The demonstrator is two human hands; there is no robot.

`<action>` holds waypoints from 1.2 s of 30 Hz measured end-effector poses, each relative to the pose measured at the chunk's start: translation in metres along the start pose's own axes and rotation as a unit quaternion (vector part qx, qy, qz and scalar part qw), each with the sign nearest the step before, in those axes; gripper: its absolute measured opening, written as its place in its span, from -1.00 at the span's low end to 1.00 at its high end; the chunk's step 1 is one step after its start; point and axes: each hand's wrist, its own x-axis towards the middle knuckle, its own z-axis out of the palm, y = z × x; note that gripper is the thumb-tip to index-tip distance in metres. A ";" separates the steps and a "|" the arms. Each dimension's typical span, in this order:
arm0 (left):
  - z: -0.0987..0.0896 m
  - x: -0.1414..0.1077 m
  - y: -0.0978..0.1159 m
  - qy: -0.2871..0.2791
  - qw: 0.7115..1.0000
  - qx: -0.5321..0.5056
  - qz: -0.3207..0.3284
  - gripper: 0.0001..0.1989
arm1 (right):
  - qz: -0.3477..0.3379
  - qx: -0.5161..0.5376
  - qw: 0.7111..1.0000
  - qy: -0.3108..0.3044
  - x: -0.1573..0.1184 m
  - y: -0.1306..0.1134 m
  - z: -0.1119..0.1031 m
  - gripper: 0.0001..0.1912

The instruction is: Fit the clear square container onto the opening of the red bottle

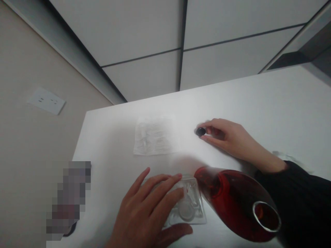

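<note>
My left hand lies with its fingers spread over a clear plastic blister tray, covering its left part. Molded hollows and a round shape show in the tray. Fingers and thumb of my right hand pinch a small black round cap on the white table; whatever is below the cap is hidden. Between the two arms stands a red glass vase, its round mouth facing up toward me. Beyond my left hand lies a flat white wrapper sheet with faint embossed outlines.
The white table has its far edge by pale cabinet panels. A blurred-out, pixelated item is at the left table edge. A wall socket is on the left wall. A pale crumpled piece lies behind my right wrist.
</note>
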 end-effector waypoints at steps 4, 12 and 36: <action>0.000 -0.001 -0.001 -0.004 1.000 -0.002 -0.017 -0.61 | 0.001 -0.003 1.000 -0.006 0.001 0.000 -0.001 -0.69; 0.001 -0.001 0.002 -0.004 0.999 -0.003 -0.036 -0.62 | 0.000 -0.002 1.000 0.000 0.001 -0.002 -0.001 -0.70; 0.015 -0.010 0.001 0.041 0.997 -0.040 -0.059 -0.58 | 0.003 -0.004 1.000 -0.002 0.001 -0.004 -0.003 -0.70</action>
